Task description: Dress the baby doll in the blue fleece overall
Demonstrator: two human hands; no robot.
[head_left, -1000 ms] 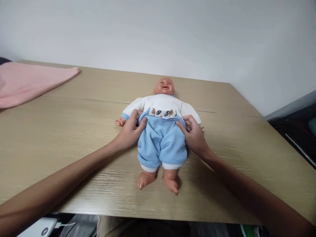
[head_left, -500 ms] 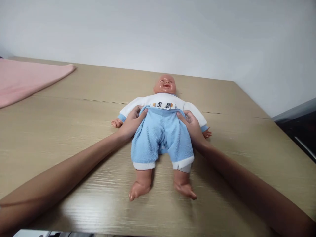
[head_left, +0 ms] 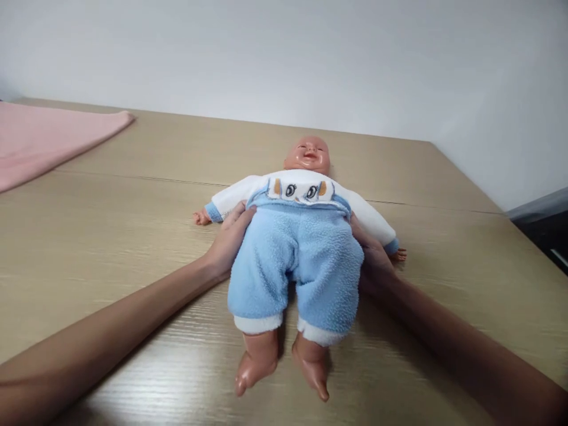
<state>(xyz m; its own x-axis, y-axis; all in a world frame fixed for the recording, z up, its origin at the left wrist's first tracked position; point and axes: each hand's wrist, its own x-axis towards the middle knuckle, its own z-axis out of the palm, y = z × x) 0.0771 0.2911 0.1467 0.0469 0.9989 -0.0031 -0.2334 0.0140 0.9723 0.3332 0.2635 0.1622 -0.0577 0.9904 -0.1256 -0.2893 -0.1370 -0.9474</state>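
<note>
A baby doll [head_left: 307,155] lies on its back, head away from me and bare feet toward me. It wears a white top with embroidered eyes and fuzzy light blue pants [head_left: 266,260] with white cuffs. My left hand [head_left: 231,236] is closed on the doll's waist at the left, its thumb along the side of the pants and its other fingertips hidden. At the opposite side my right hand [head_left: 375,257] grips the doll's waist, most of its fingers out of sight behind the pants and sleeve.
The light wooden table [head_left: 133,248] has a seam running across it. A pink cloth [head_left: 48,139] lies at the far left. Behind stands a pale wall [head_left: 284,65]. Something dark [head_left: 544,228] is beyond the table's right edge.
Both hands have moved from the pants' front waistband down around the doll's sides. The doll's hips and legs have come closer to me, and more of the embroidered front shows above the waist.
</note>
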